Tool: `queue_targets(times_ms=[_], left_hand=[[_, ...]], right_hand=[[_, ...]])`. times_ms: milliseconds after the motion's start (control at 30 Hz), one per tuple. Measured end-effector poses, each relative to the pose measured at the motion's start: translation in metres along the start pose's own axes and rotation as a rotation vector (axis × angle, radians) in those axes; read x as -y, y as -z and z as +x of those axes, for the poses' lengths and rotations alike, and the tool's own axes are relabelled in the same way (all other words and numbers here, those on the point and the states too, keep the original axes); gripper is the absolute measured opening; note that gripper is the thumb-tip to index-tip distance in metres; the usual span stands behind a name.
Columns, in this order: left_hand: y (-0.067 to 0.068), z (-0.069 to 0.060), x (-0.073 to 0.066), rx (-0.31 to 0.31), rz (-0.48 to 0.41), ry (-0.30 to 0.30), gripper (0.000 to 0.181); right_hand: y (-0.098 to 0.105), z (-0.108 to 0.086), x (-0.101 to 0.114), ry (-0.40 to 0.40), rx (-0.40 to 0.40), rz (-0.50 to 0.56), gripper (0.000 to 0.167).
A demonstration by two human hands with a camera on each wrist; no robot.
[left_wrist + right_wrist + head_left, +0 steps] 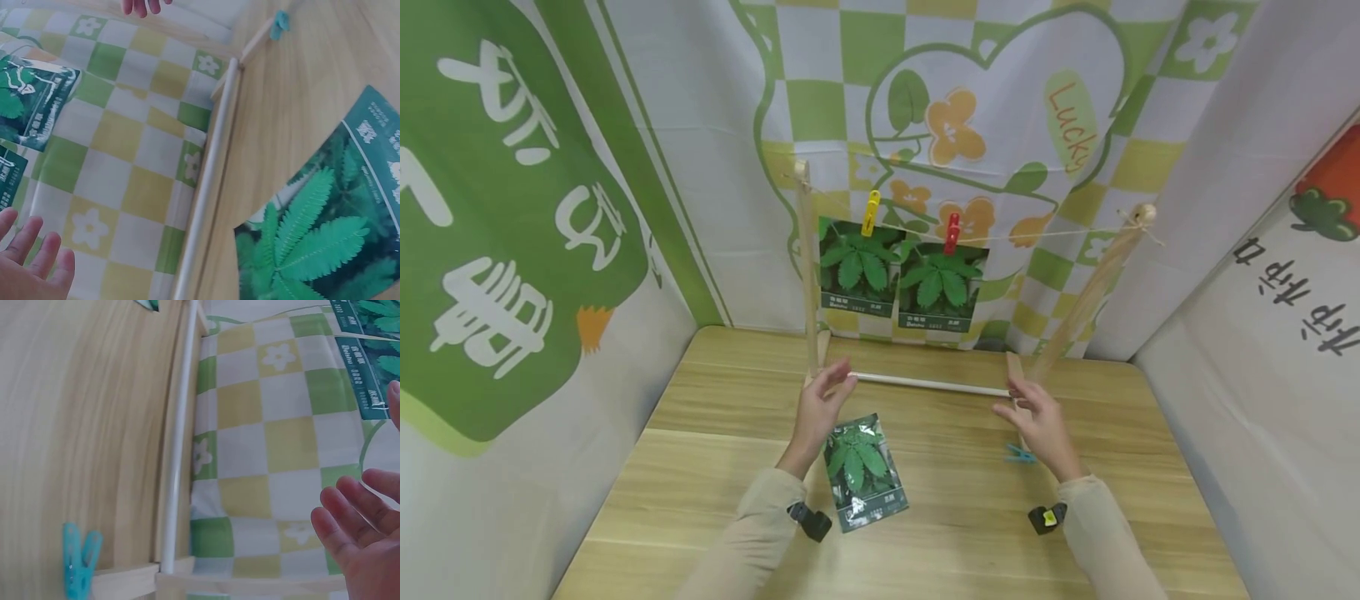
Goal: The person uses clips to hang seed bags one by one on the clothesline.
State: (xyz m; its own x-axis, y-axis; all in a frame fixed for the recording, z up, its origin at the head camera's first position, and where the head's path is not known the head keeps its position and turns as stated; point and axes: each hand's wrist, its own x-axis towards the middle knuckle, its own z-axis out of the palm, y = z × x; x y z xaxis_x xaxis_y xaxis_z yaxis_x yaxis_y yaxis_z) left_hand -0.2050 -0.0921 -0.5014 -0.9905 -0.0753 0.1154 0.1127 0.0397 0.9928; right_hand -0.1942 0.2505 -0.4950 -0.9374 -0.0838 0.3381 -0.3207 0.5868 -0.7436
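Observation:
My left hand hovers by the foot of the left wooden post, fingers loosely extended and holding nothing. Near the foot of the right post is my right hand, also empty with relaxed fingers; contact with the frame cannot be told. A white rod joins the two feet. From a string between the posts hang two green leaf-print packets, the left packet under a yellow clothespin, the right packet under a red clothespin. A third packet lies beside my left wrist.
On the wooden table, a blue clothespin lies at the front end of the right foot. A checkered cloth hangs behind the frame. Printed curtains stand at left and right.

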Motion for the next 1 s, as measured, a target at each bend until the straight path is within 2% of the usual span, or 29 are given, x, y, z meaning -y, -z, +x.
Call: queue_targets(times_ms=[133, 400, 600, 733, 1000], left_hand=[[0.0, -0.003, 0.003, -0.007, 0.005, 0.021, 0.045], [0.001, -0.019, -0.018, 0.003, 0.048, 0.034, 0.043], [0.003, -0.025, -0.018, 0.023, 0.071, 0.049, 0.042], [0.005, -0.023, -0.008, 0.028, 0.07, 0.061, 0.044], [0.008, -0.016, 0.041, 0.02, 0.143, 0.107, 0.053]], right_hand=[[-0.002, -0.003, -0.006, -0.001, 0.008, -0.009, 0.051], [-0.002, -0.011, -0.015, -0.009, 0.001, -0.059, 0.054], [0.0, -0.017, -0.021, -0.083, 0.054, -0.045, 0.057], [0.0, -0.021, -0.027, -0.127, 0.091, -0.043, 0.06], [-0.004, -0.028, -0.04, -0.168, 0.12, -0.075, 0.062]])
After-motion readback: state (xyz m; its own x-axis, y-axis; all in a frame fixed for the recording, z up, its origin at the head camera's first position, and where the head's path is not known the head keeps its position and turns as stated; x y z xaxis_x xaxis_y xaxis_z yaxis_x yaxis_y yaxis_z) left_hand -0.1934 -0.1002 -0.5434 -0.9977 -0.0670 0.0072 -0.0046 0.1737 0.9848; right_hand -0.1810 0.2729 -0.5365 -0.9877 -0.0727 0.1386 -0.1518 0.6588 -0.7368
